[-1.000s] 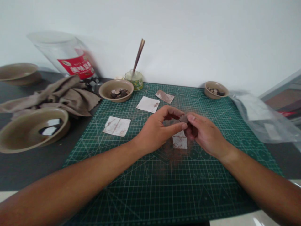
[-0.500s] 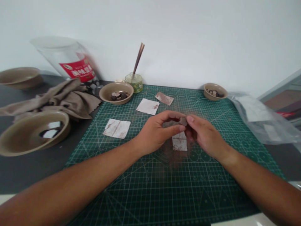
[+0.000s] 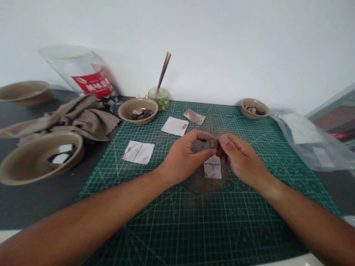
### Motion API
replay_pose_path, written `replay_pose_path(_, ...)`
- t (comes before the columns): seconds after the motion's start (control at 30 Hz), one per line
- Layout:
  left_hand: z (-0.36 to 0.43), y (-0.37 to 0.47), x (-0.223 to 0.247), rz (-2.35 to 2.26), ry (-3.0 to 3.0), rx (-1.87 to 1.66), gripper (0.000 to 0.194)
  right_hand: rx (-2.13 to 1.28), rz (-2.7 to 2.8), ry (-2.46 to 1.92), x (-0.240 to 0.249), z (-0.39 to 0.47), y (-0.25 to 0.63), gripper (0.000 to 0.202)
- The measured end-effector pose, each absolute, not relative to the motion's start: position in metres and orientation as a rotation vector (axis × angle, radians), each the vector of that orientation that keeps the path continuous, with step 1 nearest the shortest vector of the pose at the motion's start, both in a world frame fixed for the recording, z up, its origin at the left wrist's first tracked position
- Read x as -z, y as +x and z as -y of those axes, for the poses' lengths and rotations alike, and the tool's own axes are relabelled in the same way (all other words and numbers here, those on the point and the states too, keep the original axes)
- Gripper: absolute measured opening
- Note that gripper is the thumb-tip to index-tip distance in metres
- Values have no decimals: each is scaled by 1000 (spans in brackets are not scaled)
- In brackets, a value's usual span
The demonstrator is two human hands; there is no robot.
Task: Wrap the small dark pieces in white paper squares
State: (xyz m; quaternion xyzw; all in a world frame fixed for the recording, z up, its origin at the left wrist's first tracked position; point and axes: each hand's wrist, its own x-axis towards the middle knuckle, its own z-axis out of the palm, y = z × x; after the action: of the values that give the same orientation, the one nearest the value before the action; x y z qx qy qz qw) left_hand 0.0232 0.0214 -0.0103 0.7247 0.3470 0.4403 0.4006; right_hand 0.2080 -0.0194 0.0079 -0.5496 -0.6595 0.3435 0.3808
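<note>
My left hand (image 3: 184, 157) pinches a small brown-grey piece (image 3: 213, 143) between thumb and fingertips, over the middle of the green cutting mat (image 3: 177, 229). Close against its right side, my right hand (image 3: 242, 157) is closed, thumb pressed on the fingers; whatever sits in that pinch is hidden. Under the hands lies a creased white paper square (image 3: 213, 171) with brown smudges, its far part covered. More stained paper squares lie to the left: a creased one (image 3: 138, 152), a flatter one (image 3: 175, 126) and a brown one (image 3: 194, 116). Brown dust marks the mat below the hands.
Bowls with dark and pale pieces stand at the back left (image 3: 124, 111) and back right (image 3: 244, 111). Further left are a large bowl (image 3: 16, 170), a brown cloth (image 3: 72, 114) and a tilted clear jar (image 3: 63, 66). Sticks rise from a glass (image 3: 163, 103). A plastic bag (image 3: 302, 147) lies right.
The small piece has shifted slightly left and shows more between the hands. My right fingertips have drawn back a little from over it. The whole view has moved slightly.
</note>
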Motion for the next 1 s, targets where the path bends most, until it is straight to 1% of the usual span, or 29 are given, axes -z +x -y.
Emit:
replay_pose_path(0.13,-19,23,9,-862,1890,-1115,23,-1022,1671,-1358,-8,20,207,36)
replay_pose_path(0.3,-19,22,10,-732,1923,-1180,23,-1104,1580,-1258,-6,18,208,38)
replay_pose_path(0.4,-20,21,11,-659,1932,-1211,23,-1148,1525,-1199,-5,19,207,35)
replay_pose_path(0.57,-21,19,10,-657,2019,-1246,27,-1319,1401,-1071,-3,21,205,29)
replay_pose_path(0.83,-19,20,9,-711,2155,-1251,25,-1319,1475,-1102,-5,21,208,21)
replay_pose_path(1.0,-18,21,10,-734,2199,-1242,20,-1147,1609,-1251,-12,23,206,16)
